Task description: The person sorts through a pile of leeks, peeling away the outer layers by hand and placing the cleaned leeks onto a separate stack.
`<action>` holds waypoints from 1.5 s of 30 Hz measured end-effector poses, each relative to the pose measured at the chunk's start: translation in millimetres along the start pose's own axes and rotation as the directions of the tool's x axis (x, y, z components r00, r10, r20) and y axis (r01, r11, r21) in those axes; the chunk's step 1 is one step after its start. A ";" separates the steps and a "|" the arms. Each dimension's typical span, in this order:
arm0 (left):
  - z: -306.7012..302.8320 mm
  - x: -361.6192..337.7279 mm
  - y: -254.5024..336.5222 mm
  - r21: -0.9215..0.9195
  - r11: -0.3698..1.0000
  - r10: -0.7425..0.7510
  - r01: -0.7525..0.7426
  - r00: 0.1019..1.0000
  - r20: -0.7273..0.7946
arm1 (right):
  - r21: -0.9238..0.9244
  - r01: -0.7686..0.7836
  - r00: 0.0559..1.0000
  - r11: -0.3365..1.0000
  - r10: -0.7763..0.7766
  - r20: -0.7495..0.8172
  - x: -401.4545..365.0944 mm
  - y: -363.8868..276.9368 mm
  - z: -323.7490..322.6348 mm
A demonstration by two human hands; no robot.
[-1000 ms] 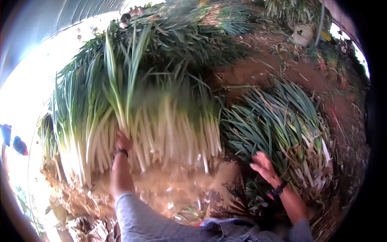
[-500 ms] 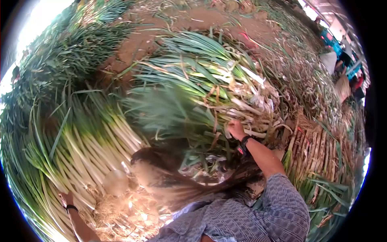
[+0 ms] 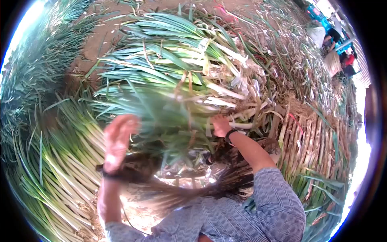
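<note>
Long green onions with white stems [image 3: 173, 60] lie in a heap in front of me, leaves to the left and roots to the right. My right hand [image 3: 220, 124] is closed on the stem end of an onion at the near edge of that heap. Its leaves blur across the middle. My left hand [image 3: 119, 139] is raised over the near left side, blurred, its fingers extended and nothing visible in them. Below and left of it, cleaned onions [image 3: 68, 165] lie in a row with white stems towards me.
At the right lie brown, unpeeled onion stalks [image 3: 308, 149]. Loose leaves and husks [image 3: 290, 60] cover the ground beyond. More green leaves [image 3: 44, 64] are piled at the far left. People [image 3: 332, 35] are near pale sacks [image 3: 332, 63] at the upper right.
My left hand has left the row of cleaned onions at the lower left and come up towards the middle. My right hand remains at the heap. The view has shifted.
</note>
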State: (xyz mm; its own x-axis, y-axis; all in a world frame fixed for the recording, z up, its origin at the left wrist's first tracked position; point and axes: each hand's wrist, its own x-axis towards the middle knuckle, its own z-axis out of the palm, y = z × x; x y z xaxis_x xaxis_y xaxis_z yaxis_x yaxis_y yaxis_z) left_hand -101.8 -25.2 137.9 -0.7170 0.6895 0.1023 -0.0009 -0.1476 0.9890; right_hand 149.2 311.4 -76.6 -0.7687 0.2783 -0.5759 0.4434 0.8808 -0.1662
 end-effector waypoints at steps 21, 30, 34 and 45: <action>113.1 18.0 -40.0 -0.175 0.921 -0.281 0.349 0.904 0.321 | 0.178 0.289 0.956 0.941 -0.294 0.004 -33.9 1.9 -47.8; 108.6 -6.3 -82.2 -0.293 0.848 -0.348 0.441 0.882 0.319 | -0.090 0.204 0.927 0.975 -0.221 -0.301 13.0 38.7 61.9; 99.6 -3.0 -98.7 -0.244 0.889 -0.233 0.388 0.841 0.489 | -0.073 0.277 0.904 0.958 -0.286 -0.319 -7.7 33.3 -18.1; 144.0 -4.0 -146.9 -0.030 0.959 -0.195 0.281 0.737 0.647 | -0.311 0.155 0.489 0.938 -0.347 -0.800 -111.4 -39.4 -314.6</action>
State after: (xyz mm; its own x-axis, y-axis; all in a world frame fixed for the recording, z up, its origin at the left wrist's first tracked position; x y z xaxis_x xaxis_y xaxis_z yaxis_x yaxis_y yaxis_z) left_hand 1.6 95.8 7.6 -0.0774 0.9958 -0.0490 -0.2236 0.0305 0.9742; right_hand 72.3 366.2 246.0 -0.8988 0.1373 0.4163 0.1528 0.9883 0.0039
